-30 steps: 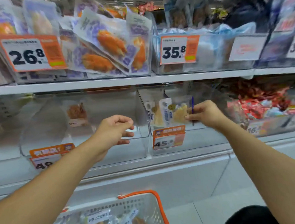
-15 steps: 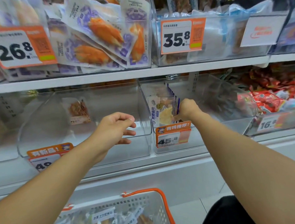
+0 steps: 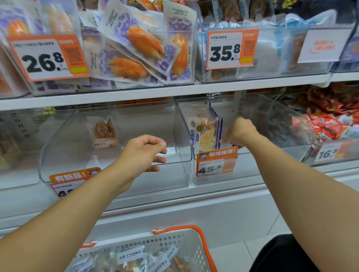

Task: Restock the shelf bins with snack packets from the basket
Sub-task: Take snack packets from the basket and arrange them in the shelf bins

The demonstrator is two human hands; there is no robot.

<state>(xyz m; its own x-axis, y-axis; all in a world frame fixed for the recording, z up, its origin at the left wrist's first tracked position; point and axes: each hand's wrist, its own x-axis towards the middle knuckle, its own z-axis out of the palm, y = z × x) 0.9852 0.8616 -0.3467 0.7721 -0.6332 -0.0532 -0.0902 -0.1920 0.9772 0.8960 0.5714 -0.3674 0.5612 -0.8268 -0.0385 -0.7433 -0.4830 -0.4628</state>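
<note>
Store shelving fills the frame, with two rows of clear plastic bins. In the lower row at centre right sits the bin (image 3: 217,175) with the 45.8 price tag; a row of snack packets (image 3: 207,132) stands upright on edge against its left wall, tall axes vertical, faces turned toward the camera.

At the bottom centre, the white basket (image 3: 200,246) with an orange rim holds more packets (image 3: 130,259), lying flat and jumbled, directly below both forearms.

The right hand (image 3: 240,131) reaches into the 45.8 bin, just right of the standing packets and touching or nearly touching the outermost one. Its fingers are curled down and hidden behind the knuckles, so whether they pinch a packet cannot be told.

The left hand (image 3: 142,152) hovers at centre frame before the neighbouring bin (image 3: 114,179), which holds a single packet (image 3: 103,132) at its back. Its fingers (image 3: 157,152) are loosely curved, thumb apart, holding nothing.

Judged from this, the left hand is free for the next pick, and the basket packets lie below and toward the viewer from it.
</note>
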